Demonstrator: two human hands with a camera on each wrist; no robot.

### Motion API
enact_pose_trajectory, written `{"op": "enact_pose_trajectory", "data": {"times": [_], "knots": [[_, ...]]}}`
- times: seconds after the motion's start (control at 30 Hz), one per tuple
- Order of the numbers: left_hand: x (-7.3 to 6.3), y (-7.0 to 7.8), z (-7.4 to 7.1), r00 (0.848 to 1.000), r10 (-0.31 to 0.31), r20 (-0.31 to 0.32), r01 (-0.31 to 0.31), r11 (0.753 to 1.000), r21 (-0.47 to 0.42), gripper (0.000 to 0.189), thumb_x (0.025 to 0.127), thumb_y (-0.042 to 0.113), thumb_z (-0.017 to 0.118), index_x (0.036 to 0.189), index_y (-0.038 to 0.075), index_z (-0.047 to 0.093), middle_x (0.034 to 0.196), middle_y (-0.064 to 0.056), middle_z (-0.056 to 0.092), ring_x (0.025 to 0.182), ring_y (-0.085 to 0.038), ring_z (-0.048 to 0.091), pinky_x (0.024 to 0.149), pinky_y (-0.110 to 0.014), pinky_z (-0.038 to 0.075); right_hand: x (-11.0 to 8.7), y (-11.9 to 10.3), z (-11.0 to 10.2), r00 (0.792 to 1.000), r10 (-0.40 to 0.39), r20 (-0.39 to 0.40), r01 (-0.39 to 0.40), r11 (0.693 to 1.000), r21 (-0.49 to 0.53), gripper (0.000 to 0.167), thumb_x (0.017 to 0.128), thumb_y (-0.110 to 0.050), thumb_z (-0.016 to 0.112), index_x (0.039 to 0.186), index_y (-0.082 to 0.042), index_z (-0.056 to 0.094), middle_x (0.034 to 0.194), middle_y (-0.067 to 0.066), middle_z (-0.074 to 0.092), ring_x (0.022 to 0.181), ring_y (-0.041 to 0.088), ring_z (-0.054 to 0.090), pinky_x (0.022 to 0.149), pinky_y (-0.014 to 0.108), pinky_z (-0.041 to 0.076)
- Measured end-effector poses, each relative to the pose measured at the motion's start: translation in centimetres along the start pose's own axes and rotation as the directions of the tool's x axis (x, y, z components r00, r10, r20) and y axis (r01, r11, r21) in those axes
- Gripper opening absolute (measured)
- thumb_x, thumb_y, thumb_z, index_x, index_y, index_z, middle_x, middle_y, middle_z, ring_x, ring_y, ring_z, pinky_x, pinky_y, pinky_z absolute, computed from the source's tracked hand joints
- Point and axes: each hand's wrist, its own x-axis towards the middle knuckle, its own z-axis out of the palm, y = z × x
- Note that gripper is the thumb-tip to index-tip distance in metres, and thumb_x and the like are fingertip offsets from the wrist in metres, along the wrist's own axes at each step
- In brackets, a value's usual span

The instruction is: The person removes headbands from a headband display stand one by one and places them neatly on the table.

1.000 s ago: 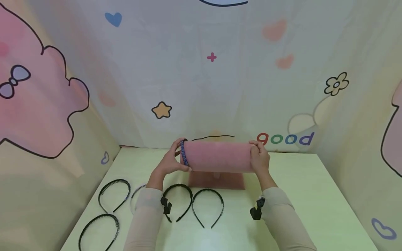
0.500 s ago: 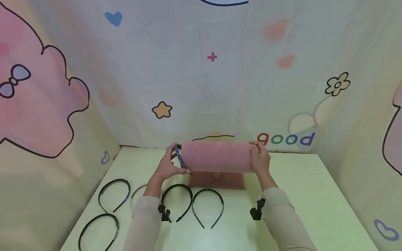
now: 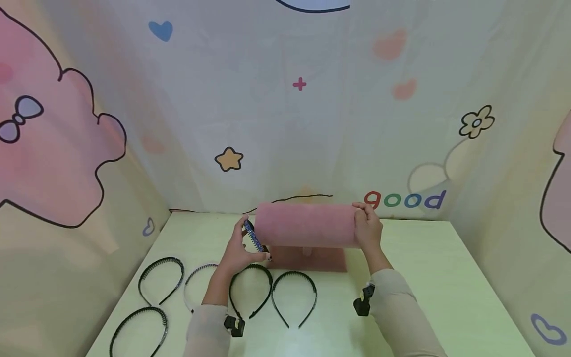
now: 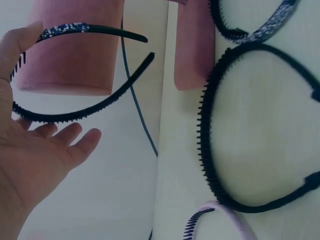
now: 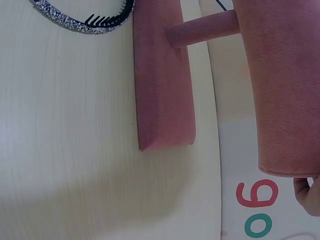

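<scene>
A blue glittery headband point(image 3: 254, 236) with comb teeth tilts just off the left end of a pink padded roll point(image 3: 305, 225). My left hand point(image 3: 235, 254) holds it between thumb and fingers. In the left wrist view, the headband's point(image 4: 65, 30) two tips point toward the roll and overlap its end from this angle. Gripping the right end of the roll is my right hand point(image 3: 368, 228); only a bit of that hand shows in the right wrist view. A pink base point(image 3: 312, 260) carries the roll on a short post point(image 5: 205, 29).
Two dark toothed headbands point(image 3: 167, 258) lie at the table's left. A pale lilac headband point(image 3: 201, 267) is partly behind my left arm. Near the base lie a black headband point(image 3: 260, 267) and a dark one point(image 3: 294, 272) with a glittery band. A printed curtain backs the table point(image 3: 401, 287).
The blue headband was round the roll's left end; my left hand has drawn it off leftward and down, tilting it. My right hand has stayed on the roll.
</scene>
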Motion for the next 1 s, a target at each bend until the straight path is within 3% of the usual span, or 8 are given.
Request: {"op": "enact_pose_trajectory", "data": {"times": [0.27, 0.47, 0.63, 1.0], "knots": [[-3.1, -0.8, 0.5, 0.998, 0.010, -0.064, -0.006, 0.998, 0.069, 0.114, 0.061, 0.019, 0.088, 0.148, 0.024, 0.016, 0.150, -0.005, 0.017, 0.134, -0.033, 0.021, 0.099, -0.057, 0.027, -0.4, -0.1, 0.8, 0.999, 0.025, 0.019, -0.025, 1.000, -0.005, 0.033, 0.091, -0.029, 0.039, 0.108, -0.019, 0.065, 0.118, 0.006, 0.061, 0.106, 0.028, 0.054, 0.082, 0.046, 0.041], [-4.8, -0.8, 1.2, 0.995, 0.006, -0.102, 0.004, 0.995, 0.098, 0.115, 0.058, 0.022, 0.089, 0.147, 0.032, 0.018, 0.150, -0.002, 0.017, 0.136, -0.026, 0.016, 0.098, -0.059, 0.027, -0.3, 0.0, 0.3, 1.000, 0.013, 0.005, -0.013, 1.000, -0.024, 0.034, 0.092, -0.027, 0.036, 0.108, -0.018, 0.064, 0.118, 0.009, 0.061, 0.104, 0.031, 0.054, 0.081, 0.049, 0.041], [-6.2, -1.0, 1.8, 0.990, -0.003, -0.139, 0.021, 0.991, 0.133, 0.113, 0.057, 0.025, 0.089, 0.146, 0.036, 0.020, 0.148, -0.004, 0.019, 0.133, -0.029, 0.020, 0.093, -0.060, 0.032, 0.0, 0.2, -0.2, 1.000, 0.001, -0.005, -0.001, 0.999, -0.034, 0.033, 0.092, -0.028, 0.037, 0.108, -0.018, 0.064, 0.117, 0.009, 0.061, 0.101, 0.031, 0.055, 0.079, 0.048, 0.042], [-9.6, -2.3, 3.1, 0.955, -0.017, -0.298, 0.062, 0.988, 0.142, 0.114, 0.049, 0.042, 0.090, 0.144, 0.035, 0.029, 0.141, -0.007, 0.025, 0.128, -0.029, 0.024, 0.090, -0.061, 0.034, 0.1, 0.4, 0.0, 1.000, -0.010, -0.028, 0.009, 1.000, -0.026, 0.032, 0.090, -0.029, 0.039, 0.106, -0.019, 0.065, 0.112, 0.008, 0.063, 0.096, 0.030, 0.056, 0.075, 0.045, 0.041]]}}
